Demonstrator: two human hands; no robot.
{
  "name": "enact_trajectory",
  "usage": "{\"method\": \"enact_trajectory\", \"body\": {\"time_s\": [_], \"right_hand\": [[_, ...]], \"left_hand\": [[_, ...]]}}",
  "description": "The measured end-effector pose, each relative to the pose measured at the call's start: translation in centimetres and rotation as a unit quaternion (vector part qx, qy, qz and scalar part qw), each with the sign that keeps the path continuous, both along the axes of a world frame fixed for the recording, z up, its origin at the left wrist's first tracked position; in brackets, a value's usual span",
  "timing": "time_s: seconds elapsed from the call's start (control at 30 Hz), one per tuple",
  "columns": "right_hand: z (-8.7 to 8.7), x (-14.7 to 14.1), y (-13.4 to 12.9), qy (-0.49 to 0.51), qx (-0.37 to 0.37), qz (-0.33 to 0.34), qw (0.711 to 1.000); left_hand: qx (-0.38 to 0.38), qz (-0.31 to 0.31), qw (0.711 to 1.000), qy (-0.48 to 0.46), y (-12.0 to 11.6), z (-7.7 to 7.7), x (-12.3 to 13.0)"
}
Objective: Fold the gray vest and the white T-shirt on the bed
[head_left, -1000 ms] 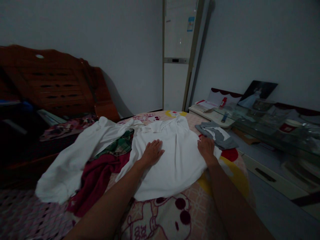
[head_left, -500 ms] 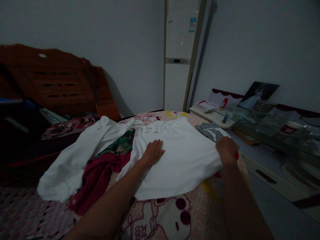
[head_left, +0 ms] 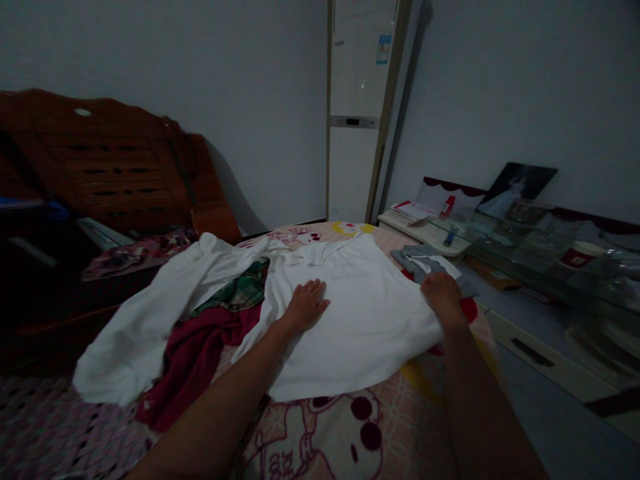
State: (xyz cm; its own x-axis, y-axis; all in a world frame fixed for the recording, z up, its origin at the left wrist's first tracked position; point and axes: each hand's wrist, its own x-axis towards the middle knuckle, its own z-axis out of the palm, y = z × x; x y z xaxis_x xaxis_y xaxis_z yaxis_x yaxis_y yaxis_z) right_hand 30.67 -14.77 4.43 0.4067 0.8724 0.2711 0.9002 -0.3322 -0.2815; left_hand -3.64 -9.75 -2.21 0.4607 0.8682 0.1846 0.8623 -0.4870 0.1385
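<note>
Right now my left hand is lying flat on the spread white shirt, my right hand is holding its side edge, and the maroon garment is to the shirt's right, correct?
Not quite: the head view shows the maroon garment to the left of the spread white shirt. The rest about your left hand and right hand is right.

Dim light, soft shadow beside wooden bench (head_left: 110, 150), glint on white unit (head_left: 353, 173) (a speck), darkened corners
</note>
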Motion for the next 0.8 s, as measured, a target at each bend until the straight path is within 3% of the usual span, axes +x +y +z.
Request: {"method": "enact_trajectory", "body": {"time_s": [0.07, 0.1, 0.17, 0.23, 0.33, 0.47, 0.63, 0.8], "right_hand": [[1.1, -2.6, 0.0, 0.102, 0.022, 0.118, 0.988], [1.4, -3.9, -0.1, 0.158, 0.005, 0.200, 0.967], [1.5, -6.4, -0.1, 0.224, -0.074, 0.335, 0.912], [1.0, -8.0, -0.1, 0.230, -0.162, 0.384, 0.880], [0.0, -8.7, -0.1, 0.228, -0.220, 0.379, 0.870], [-0.5, -8.4, 0.2, 0.298, -0.181, 0.347, 0.871], [-1.3, -8.2, 1.2, 0.398, -0.062, 0.175, 0.898], [-2.2, -6.7, 3.5, 0.389, 0.040, 0.060, 0.918]], "left_hand": [[-0.002, 0.001, 1.000, 0.000, -0.1, 0.1, 0.0], [-0.003, 0.001, 1.000, 0.001, -0.1, 0.2, 0.0], [-0.006, -0.002, 1.000, 0.004, -0.2, 0.2, 0.0], [-0.008, -0.002, 1.000, 0.008, -0.2, 0.2, 0.0], [-0.010, -0.002, 1.000, 0.011, -0.1, 0.1, -0.1], [-0.017, -0.004, 1.000, 0.011, -0.1, 0.1, -0.1], [-0.020, 0.000, 1.000, 0.016, -0.2, 0.3, 0.1], [-0.029, 0.008, 0.999, 0.014, -0.4, 0.6, 0.2]]}}
